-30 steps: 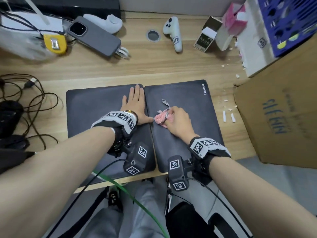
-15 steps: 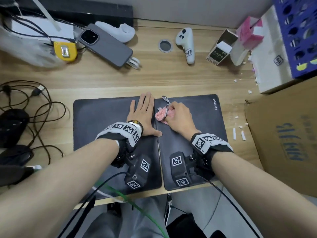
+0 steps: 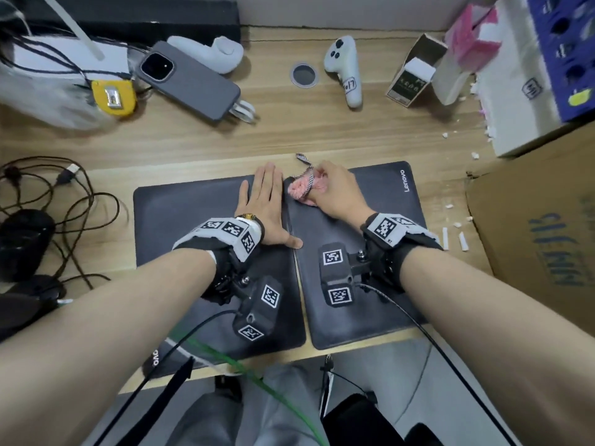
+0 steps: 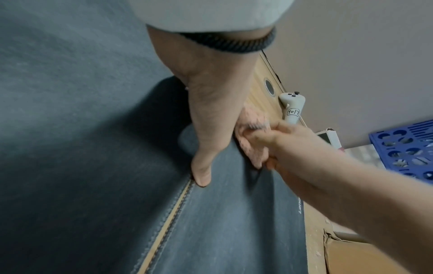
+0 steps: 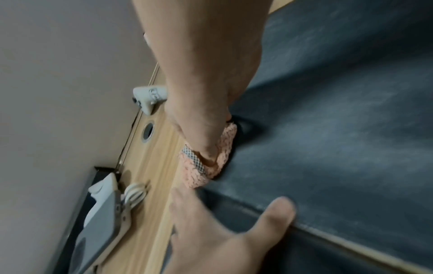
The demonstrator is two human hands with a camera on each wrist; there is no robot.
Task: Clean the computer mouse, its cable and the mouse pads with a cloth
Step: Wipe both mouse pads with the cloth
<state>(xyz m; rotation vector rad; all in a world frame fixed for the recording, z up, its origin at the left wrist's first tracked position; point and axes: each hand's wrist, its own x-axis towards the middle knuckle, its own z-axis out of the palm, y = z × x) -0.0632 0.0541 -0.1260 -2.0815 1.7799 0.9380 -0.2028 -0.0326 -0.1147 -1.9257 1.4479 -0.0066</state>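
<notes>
Two dark mouse pads lie side by side near the desk's front edge: the left pad (image 3: pixel 186 220) and the right pad (image 3: pixel 383 204). My left hand (image 3: pixel 265 191) lies flat on the left pad by its right edge, thumb (image 4: pixel 201 176) at the seam. My right hand (image 3: pixel 335 191) grips a bunched pink cloth (image 3: pixel 301 188) and presses it on the right pad's far left corner, beside my left fingers. In the right wrist view the cloth (image 5: pixel 199 176) sits under the right hand's fingers at the pad's edge. A black mouse (image 3: pixel 24 243) and its tangled cable (image 3: pixel 80 201) lie at the far left.
A grey phone (image 3: pixel 190 82), a yellow tape measure (image 3: pixel 112 98) and a white controller (image 3: pixel 344 69) lie at the back of the desk. A cardboard box (image 3: pixel 541 246) stands on the right, close to the right pad. White crumbs (image 3: pixel 454 236) lie between them.
My right hand has slid the cloth away from me along the right pad's left edge, from beside my left thumb to the far corner. The left hand stays flat.
</notes>
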